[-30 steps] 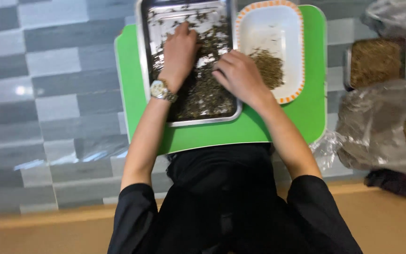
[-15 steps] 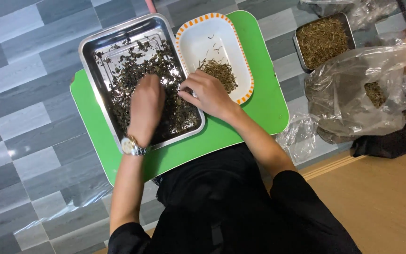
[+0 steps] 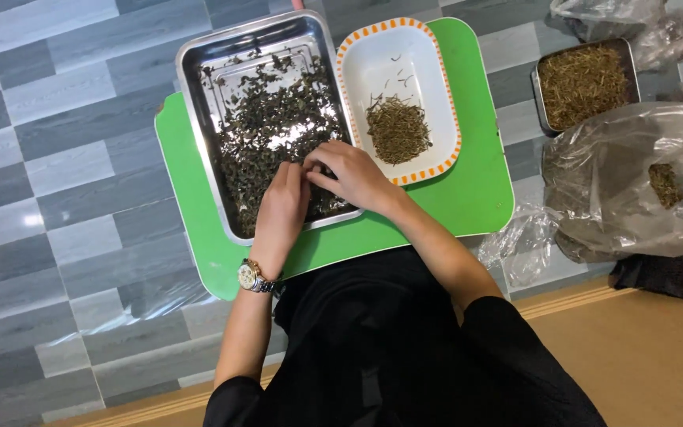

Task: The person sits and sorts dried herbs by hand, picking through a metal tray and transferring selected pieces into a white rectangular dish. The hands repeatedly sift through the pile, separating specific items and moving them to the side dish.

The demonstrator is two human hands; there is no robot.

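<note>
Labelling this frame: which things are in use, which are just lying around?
In use: left hand, right hand, metal tray of dark leaves, white dish with sorted stems, green board.
Lying about: second stem tray, plastic bags.

Dark dried loose leaves (image 3: 270,134) lie scattered across a rectangular shiny steel tray (image 3: 191,103), thickest toward its near right corner.

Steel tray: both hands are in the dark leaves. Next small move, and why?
Probably the right hand carries a pinch to the white dish. Both hands meet over the leaves in the steel tray, left hand flat, and sorted stems already lie there.
</note>
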